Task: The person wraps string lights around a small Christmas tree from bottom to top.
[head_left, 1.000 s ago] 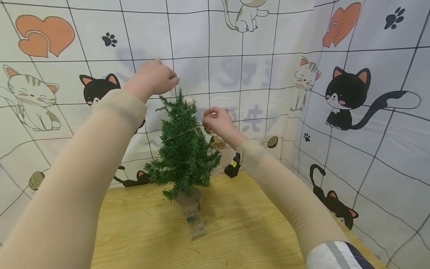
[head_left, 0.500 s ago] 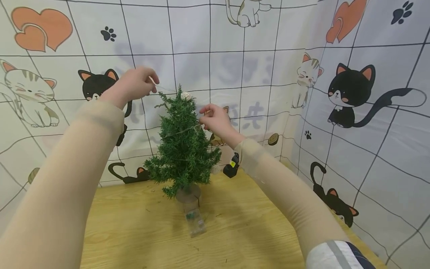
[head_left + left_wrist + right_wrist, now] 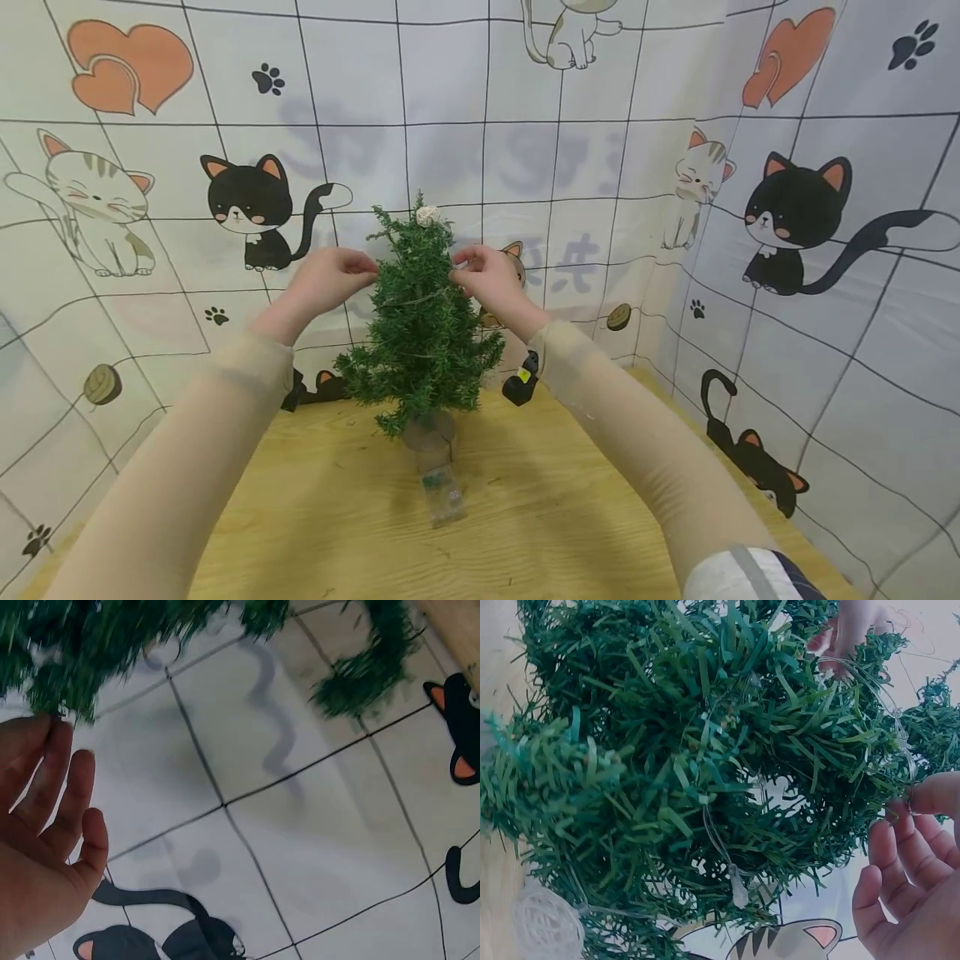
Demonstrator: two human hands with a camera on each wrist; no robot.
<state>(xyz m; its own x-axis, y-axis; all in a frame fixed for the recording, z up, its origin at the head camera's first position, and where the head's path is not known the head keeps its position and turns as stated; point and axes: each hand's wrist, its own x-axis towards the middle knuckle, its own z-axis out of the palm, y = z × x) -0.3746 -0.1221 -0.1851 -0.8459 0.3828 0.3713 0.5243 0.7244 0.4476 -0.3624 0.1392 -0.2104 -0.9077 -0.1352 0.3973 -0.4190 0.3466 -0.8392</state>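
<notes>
A small green artificial Christmas tree (image 3: 420, 333) stands upright between my hands. A thin clear string light (image 3: 739, 889) winds through its branches, with white woven balls (image 3: 547, 922) on it. My left hand (image 3: 326, 279), at the tree's upper left, pinches the light's wire against the branches; its fingertips are partly hidden by greenery in the left wrist view. On the upper right side, my right hand (image 3: 491, 283) pinches the wire between thumb and forefinger, the other fingers loosely bent. One woven ball shows near the treetop.
The round base (image 3: 429, 431) stands on a wooden table (image 3: 540, 500). In front lies a small clear packet (image 3: 443, 497). A black object with a yellow mark (image 3: 521, 379) is behind right. Cat-printed cloth (image 3: 525, 158) hangs close behind and to the right.
My left hand has come down from above the treetop, first swinging left, then moving in to the tree's left side. My right hand stays nearly in place.
</notes>
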